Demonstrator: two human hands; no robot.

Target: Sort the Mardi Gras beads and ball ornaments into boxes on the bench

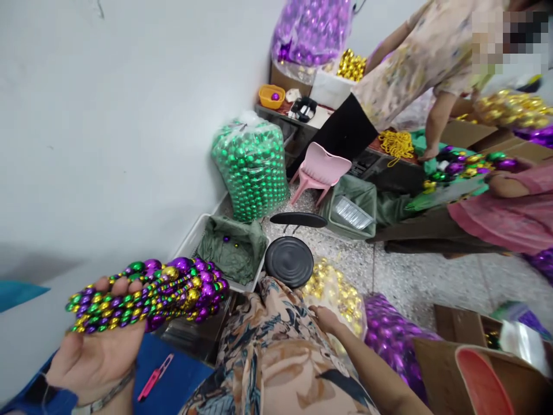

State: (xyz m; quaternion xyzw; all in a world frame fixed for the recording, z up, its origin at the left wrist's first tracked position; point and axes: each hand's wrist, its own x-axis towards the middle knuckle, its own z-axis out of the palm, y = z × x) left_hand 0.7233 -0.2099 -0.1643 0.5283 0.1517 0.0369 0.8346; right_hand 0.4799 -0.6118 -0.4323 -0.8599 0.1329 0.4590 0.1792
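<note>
A thick bundle of bead necklaces [173, 288] in purple, green and gold lies across my left hand [101, 351], at the lower left. My left palm faces up, with the fingers curled over the strands. Larger beads hang toward the right end of the bundle, above a blue surface [173, 369]. My right hand [326, 320] is low at my right side, against my patterned clothing and beside a clear bag of gold beads [339, 294]. Its fingers look bent, but they are small and partly hidden, so a grip cannot be made out.
A green-lined basket [233, 253] holds a few loose beads. Around it stand a bag of green beads [253, 167], a black stool [289, 259] and a pink chair [322, 167]. Purple beads [397, 334] and cardboard boxes [458, 323] are at right. Two people [510, 199] work at the far table.
</note>
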